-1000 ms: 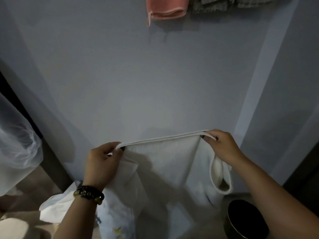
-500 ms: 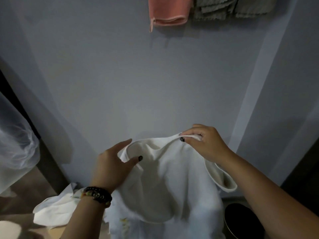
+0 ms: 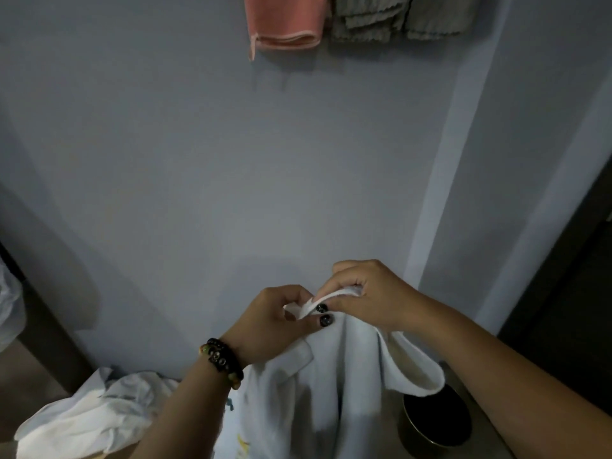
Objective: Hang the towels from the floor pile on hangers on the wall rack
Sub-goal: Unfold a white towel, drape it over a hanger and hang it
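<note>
Between both hands (image 3: 318,313), white towel (image 3: 314,392) pinched

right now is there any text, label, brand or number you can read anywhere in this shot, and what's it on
None readable: no words, labels, brands or numbers show.
white towel held by both hands: plain.
pink towel and grey towels on the wall: plain.
Small coloured marks on the cloth below: too blurred to tell.

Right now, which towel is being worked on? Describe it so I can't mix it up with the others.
Start at the blue-grey wall and drop to the two hands at its foot. The white towel hangs from them, its top edge pinched between left hand and right hand. Unlike the pink towel hung above or the crumpled pile, it is held.
</note>
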`<state>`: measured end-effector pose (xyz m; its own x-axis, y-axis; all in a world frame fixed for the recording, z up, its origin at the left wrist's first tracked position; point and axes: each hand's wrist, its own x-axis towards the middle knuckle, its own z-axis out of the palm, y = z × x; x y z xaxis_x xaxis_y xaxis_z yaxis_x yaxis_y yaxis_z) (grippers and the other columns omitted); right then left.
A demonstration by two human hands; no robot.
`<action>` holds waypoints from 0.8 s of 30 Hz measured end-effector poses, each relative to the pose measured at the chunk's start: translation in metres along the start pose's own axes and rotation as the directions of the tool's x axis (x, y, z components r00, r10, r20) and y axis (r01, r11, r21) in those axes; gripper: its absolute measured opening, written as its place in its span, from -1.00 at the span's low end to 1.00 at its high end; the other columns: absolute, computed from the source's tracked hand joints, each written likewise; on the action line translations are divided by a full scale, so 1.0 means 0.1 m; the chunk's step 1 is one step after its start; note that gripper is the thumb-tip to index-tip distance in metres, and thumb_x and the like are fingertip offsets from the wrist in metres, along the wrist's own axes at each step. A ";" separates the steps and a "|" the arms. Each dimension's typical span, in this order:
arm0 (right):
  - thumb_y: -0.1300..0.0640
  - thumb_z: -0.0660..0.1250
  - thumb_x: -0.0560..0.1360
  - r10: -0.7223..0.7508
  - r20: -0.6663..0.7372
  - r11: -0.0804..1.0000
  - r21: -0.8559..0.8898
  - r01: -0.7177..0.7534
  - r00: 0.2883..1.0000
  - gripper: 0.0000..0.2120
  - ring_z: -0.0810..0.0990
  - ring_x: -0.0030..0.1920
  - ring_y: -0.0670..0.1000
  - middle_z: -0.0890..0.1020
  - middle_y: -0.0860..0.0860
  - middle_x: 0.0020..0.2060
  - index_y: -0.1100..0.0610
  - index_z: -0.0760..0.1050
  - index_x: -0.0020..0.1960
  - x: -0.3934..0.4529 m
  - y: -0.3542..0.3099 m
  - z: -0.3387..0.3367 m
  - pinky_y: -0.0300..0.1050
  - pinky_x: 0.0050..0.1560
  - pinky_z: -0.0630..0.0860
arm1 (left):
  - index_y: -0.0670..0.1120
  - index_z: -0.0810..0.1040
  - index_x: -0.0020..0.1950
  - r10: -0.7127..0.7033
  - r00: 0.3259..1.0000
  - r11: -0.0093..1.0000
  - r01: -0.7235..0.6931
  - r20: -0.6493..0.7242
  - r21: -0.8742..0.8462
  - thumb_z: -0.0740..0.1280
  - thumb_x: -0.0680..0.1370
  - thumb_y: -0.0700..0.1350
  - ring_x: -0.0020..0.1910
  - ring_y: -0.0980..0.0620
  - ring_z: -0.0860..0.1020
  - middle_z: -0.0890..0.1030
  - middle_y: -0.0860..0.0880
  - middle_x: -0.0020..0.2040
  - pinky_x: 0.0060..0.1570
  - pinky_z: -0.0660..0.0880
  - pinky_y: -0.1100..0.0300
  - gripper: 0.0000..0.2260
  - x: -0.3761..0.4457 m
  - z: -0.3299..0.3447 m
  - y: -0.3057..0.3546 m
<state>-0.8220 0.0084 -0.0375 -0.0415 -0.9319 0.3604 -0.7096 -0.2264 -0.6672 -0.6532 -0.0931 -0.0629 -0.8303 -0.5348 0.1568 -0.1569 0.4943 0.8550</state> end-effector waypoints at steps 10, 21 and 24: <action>0.26 0.43 0.39 0.185 -0.066 0.981 -0.052 -0.188 0.981 -0.84 0.52 -0.26 -0.08 0.53 -0.13 -0.22 0.03 0.59 -0.11 -0.67 0.38 -0.18 -0.28 -0.22 0.40 | -0.13 0.56 -0.26 -0.083 0.982 0.989 0.059 -0.172 -0.137 0.48 0.43 -0.24 -0.41 0.03 0.49 0.60 -0.20 -0.34 -0.34 0.43 0.17 -0.86 0.10 0.36 -0.15; 0.10 0.48 0.42 0.419 -0.212 0.884 -0.127 -0.450 0.883 -0.86 0.52 -0.39 -0.25 0.57 -0.12 -0.43 0.05 0.63 -0.31 -0.80 0.87 -0.52 -0.34 -0.30 0.37 | -0.18 0.58 -0.22 -0.144 0.936 0.985 0.103 -0.322 -0.140 0.47 0.45 -0.23 -0.32 -0.04 0.51 0.61 -0.31 -0.22 -0.25 0.46 0.16 -0.91 0.08 0.18 -0.30; 0.02 0.51 0.39 0.407 -0.327 0.876 -0.127 -0.466 0.853 -0.60 0.30 -0.53 -0.17 0.33 -0.08 -0.58 0.10 0.42 -0.50 -0.69 0.91 -0.58 -0.24 -0.44 0.21 | -0.12 0.59 -0.27 -0.139 0.913 0.990 0.119 -0.384 -0.075 0.49 0.42 -0.21 -0.37 0.06 0.50 0.64 -0.20 -0.25 -0.30 0.44 0.26 -0.89 0.09 0.14 -0.38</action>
<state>-0.9250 0.0689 -0.0853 -0.5539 -0.7945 0.2488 -0.6910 0.2720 -0.6697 -0.6620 -0.1069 -0.1011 -0.5309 -0.8200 0.2140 -0.2145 0.3744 0.9021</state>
